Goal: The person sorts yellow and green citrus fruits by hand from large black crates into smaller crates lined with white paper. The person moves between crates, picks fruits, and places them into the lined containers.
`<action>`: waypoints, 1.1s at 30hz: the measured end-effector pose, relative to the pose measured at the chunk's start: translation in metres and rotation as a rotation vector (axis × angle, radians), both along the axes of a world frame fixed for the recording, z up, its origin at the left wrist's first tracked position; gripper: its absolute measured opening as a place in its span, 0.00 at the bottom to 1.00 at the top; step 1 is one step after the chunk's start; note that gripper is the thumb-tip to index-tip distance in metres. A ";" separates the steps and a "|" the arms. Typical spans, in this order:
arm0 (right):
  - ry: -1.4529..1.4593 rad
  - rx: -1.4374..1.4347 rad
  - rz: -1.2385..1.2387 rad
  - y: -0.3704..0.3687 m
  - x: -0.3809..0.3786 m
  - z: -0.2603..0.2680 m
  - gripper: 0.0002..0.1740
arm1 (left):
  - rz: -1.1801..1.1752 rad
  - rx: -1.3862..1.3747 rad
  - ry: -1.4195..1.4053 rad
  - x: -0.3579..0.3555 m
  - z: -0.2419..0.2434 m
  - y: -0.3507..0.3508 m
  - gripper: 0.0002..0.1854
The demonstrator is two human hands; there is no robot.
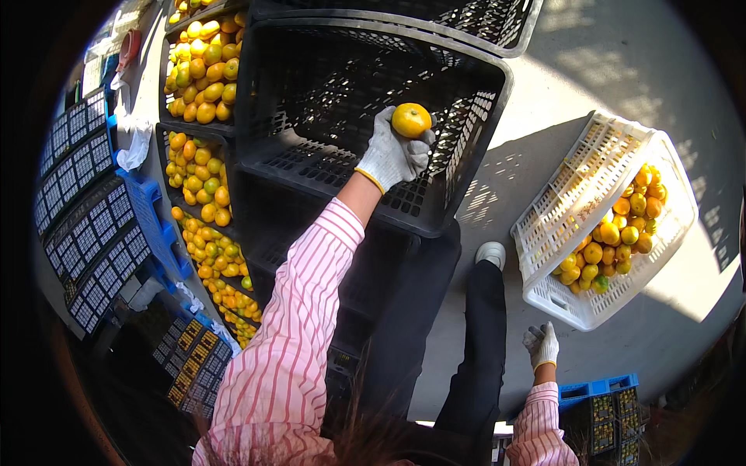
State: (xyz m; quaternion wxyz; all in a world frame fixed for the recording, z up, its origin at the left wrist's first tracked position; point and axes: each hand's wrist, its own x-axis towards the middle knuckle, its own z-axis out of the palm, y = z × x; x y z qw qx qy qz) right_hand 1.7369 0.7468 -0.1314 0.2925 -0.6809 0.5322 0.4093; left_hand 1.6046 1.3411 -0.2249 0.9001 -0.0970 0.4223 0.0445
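Observation:
My left hand (399,145), in a white and grey knit glove, grips a yellow-orange citrus fruit (411,120) with its green stem end up. It is above a black plastic crate (373,175) in which I see no fruit. My right hand (542,345), gloved the same way, is low on the right, below the near edge of a white plastic crate (583,314). Its fingers are partly curled and I see nothing in them. The white crate is tilted, with a pile of orange and greenish citrus fruits (610,233) inside.
Black crates full of citrus fruits (201,175) stand in a row on the left. Another black crate (518,35) adjoins at the top. Blue pallets (151,215) and stacked dark crates (87,215) lie farther left. More crates (612,419) stand on a blue pallet at the lower right.

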 end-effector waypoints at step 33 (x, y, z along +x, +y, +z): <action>0.054 0.238 1.812 0.082 0.058 0.252 0.25 | -1.280 1.150 0.626 -0.152 0.444 -0.367 0.24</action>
